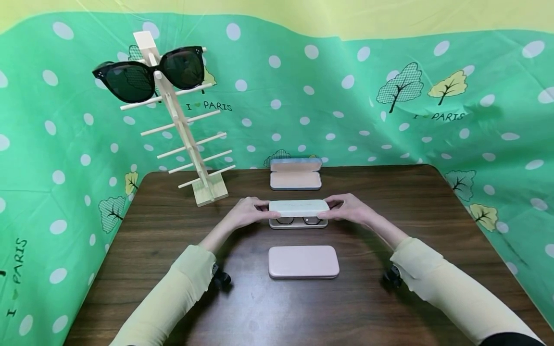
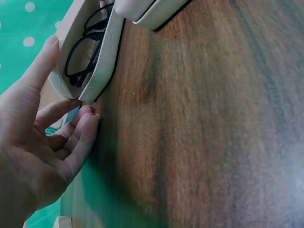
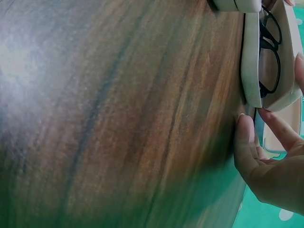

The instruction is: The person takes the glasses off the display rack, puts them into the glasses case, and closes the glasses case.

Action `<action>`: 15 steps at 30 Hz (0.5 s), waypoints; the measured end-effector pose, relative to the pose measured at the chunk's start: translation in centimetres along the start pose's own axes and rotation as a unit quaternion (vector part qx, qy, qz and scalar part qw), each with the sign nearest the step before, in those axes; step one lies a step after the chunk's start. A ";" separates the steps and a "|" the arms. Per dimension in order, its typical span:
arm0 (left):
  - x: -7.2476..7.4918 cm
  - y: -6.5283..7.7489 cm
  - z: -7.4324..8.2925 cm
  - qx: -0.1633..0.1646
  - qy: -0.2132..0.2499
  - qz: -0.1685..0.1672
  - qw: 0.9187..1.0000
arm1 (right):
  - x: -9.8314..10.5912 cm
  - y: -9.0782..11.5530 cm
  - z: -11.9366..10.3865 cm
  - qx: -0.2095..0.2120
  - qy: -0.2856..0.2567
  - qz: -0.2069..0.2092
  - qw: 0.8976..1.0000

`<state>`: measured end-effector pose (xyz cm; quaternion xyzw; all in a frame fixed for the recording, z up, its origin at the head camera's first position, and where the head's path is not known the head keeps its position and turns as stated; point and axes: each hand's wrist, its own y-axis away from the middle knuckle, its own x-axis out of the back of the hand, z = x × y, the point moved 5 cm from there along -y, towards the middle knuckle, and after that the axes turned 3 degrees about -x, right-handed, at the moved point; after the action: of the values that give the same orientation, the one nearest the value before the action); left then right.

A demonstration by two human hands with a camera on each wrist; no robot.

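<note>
A pale glasses case [image 1: 298, 208] stands partly open in the middle of the table, with black-framed eyeglasses [image 2: 85, 54] lying inside. My left hand [image 1: 251, 212] holds the left end of its lid, thumb on the lid's front and index finger at the hinge corner. At the other end, my right hand [image 1: 348, 210] grips the lid in the same way. The eyeglasses [image 3: 270, 66] also show between lid and base in the right wrist view. In the head view the lid hides their upper part.
Nearer to me lies a closed pink glasses case [image 1: 304, 262]. Behind the hands sits an open, empty blue case [image 1: 296, 180]. A wooden display rack [image 1: 186, 129] at the back left carries black sunglasses [image 1: 130, 82] on top. Green patterned cloth [image 1: 329, 96] surrounds the brown table [image 1: 368, 298].
</note>
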<state>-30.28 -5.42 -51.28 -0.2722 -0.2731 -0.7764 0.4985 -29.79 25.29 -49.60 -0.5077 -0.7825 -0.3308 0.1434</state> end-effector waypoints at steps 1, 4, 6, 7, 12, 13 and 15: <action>0.0 0.0 0.0 -0.006 -0.004 0.004 1.000 | 0.0 0.1 -0.1 0.007 0.004 0.002 1.000; -0.2 0.1 0.2 -0.033 -0.014 0.020 0.999 | 0.0 0.1 -0.1 0.030 0.021 0.010 0.999; -0.3 0.2 0.2 -0.049 -0.026 0.029 0.998 | -0.1 0.2 -0.2 0.044 0.041 0.019 0.998; -0.4 0.2 0.2 -0.054 -0.032 0.035 0.997 | -0.1 0.1 -0.1 0.049 0.053 0.025 0.997; -0.7 0.7 0.2 -0.067 -0.066 0.064 0.993 | -0.3 0.1 0.1 0.072 0.111 0.060 0.989; -0.8 0.8 0.2 -0.068 -0.070 0.068 0.993 | -0.4 0.1 0.1 0.077 0.117 0.066 0.988; -0.8 1.0 0.2 -0.068 -0.077 0.074 0.992 | -0.5 0.2 0.2 0.083 0.127 0.078 0.985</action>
<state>-29.04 -5.11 -51.57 -0.3837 -0.2365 -0.7307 0.5127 -29.36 25.14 -49.90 -0.5074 -0.7405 -0.3145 0.3086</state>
